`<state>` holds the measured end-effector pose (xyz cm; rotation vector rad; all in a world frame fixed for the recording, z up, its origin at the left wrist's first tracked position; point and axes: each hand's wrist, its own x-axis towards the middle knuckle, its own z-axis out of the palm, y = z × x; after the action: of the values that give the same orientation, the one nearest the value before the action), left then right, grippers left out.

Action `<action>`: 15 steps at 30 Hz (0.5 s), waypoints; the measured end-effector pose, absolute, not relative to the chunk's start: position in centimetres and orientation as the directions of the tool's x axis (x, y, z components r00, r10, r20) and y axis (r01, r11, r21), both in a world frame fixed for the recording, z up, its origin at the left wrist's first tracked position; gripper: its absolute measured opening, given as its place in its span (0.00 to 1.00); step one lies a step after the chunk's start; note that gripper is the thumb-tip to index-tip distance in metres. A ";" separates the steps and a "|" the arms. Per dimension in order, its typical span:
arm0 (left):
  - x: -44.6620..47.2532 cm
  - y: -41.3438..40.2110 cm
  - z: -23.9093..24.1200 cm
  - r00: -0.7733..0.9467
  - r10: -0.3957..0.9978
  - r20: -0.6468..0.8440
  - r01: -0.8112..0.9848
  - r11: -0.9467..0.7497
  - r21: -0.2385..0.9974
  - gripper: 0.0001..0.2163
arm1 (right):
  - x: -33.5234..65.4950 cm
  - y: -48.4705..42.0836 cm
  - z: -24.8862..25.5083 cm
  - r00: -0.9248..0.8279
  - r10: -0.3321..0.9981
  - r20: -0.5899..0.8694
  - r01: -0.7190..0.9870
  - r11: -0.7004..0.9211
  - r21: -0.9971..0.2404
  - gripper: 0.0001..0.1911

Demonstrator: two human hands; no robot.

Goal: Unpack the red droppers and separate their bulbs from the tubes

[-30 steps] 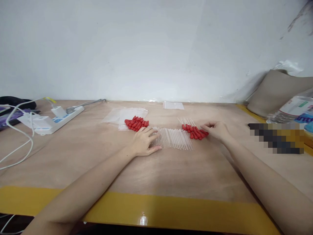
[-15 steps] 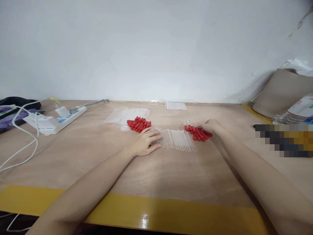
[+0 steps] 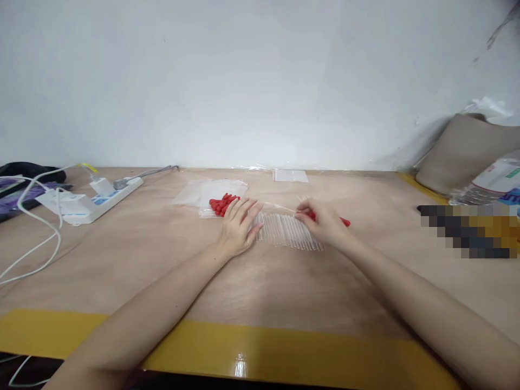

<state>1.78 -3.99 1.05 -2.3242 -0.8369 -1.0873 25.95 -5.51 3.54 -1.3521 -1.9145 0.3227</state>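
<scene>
In the middle of the table lies a row of clear thin tubes (image 3: pixel 284 232), side by side. They look like droppers with red rubber bulbs. One cluster of red bulbs (image 3: pixel 221 204) shows at the row's left end. My left hand (image 3: pixel 239 227) rests over that end, its fingers stretched out and apart. My right hand (image 3: pixel 319 221) is closed in a pinch at the row's right end. From its fingertips a clear dropper (image 3: pixel 280 207) points left above the row, slightly blurred. Other red bulbs (image 3: pixel 345 222) at the right are mostly hidden behind this hand.
Clear zip bags (image 3: pixel 190 193) lie behind the left bulbs, and a small white packet (image 3: pixel 290 176) near the wall. At left stands a white power strip (image 3: pixel 109 203) with cables. A grey-brown bag (image 3: pixel 459 154) and a plastic bottle (image 3: pixel 493 181) are at right. Yellow tape (image 3: pixel 244 346) lines the front edge.
My right hand has moved left and nearer over the row, and a clear dropper now sticks out from its fingers. My left hand has shifted slightly left and back over the red bulbs.
</scene>
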 end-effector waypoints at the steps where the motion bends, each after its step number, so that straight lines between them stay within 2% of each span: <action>1: 2.0 -4.1 1.1 0.534 0.288 0.795 0.670 -0.717 -0.190 0.19 | 25.2 -6.1 3.1 -0.179 0.873 0.454 0.674 0.445 -0.590 0.10; 5: 2.9 -4.6 1.0 0.658 0.128 0.742 0.583 -0.711 -0.394 0.12 | 23.4 -7.6 2.1 -0.322 0.864 0.387 0.544 0.503 -0.672 0.13; 8: 3.2 -4.9 0.9 0.670 0.116 0.734 0.578 -0.701 -0.417 0.10 | 23.3 -7.9 2.3 -0.433 0.858 0.275 0.464 0.474 -0.748 0.16; 10: 3.2 -5.1 0.9 0.691 0.151 0.707 0.574 -0.710 -0.409 0.09 | 23.5 -8.0 2.8 -0.520 0.833 0.190 0.473 0.466 -0.748 0.17; 12: 3.1 -5.3 0.9 0.716 0.201 0.668 0.562 -0.734 -0.382 0.09 | 23.6 -8.2 3.3 -0.573 0.811 0.118 0.547 0.486 -0.682 0.17; 15: 3.2 -5.5 0.8 0.721 0.283 0.633 0.559 -0.777 -0.290 0.09 | 23.5 -8.5 4.0 -0.560 0.821 0.111 0.691 0.537 -0.483 0.19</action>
<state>3.16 -5.48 0.79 -2.4568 -0.6431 -0.7965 23.47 -8.54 4.05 -1.2511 -2.4536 0.5600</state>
